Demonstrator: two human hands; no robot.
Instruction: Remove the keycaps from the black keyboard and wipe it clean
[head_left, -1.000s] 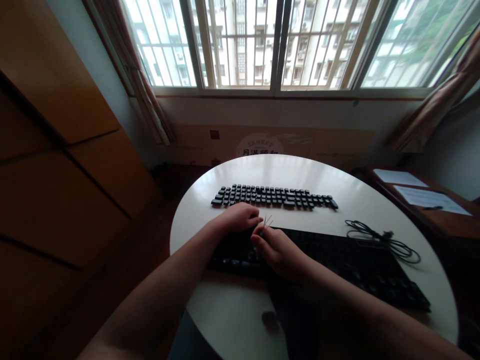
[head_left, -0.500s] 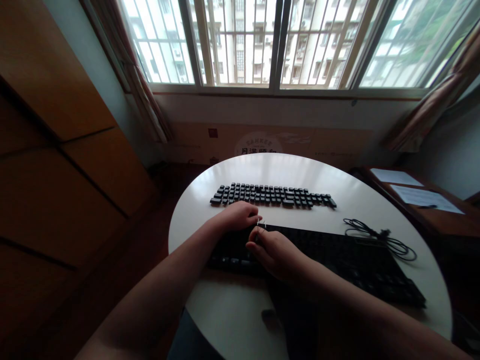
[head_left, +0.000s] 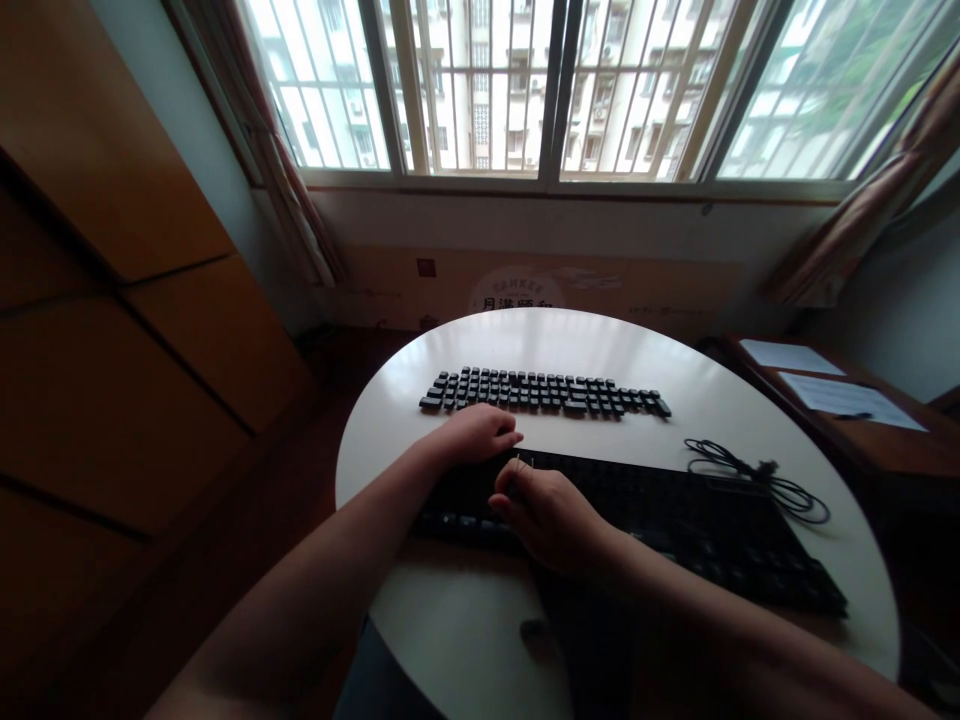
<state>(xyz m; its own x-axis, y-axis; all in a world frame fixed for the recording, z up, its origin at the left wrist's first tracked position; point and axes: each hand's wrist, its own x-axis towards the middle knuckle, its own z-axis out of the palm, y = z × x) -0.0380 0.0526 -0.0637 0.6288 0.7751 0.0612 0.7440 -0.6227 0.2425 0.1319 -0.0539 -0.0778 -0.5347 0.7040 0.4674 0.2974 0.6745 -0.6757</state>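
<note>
A black keyboard base lies across the near side of a round white table. My left hand rests on the keyboard's far left corner, fingers curled loosely, pressing down on it. My right hand is over the left part of the keyboard, fingers pinched round a thin wire keycap puller whose prongs stick up just past my fingertips. Behind the hands, several black keycaps are laid out in rows on the table.
A coiled black cable lies on the table to the right. A wooden side desk with papers stands at the right. Wooden cabinets fill the left side. A barred window and curtains are beyond the table.
My right hand has drawn the puller slightly down and left, closer to the keyboard. My left hand has stayed on the keyboard corner.
</note>
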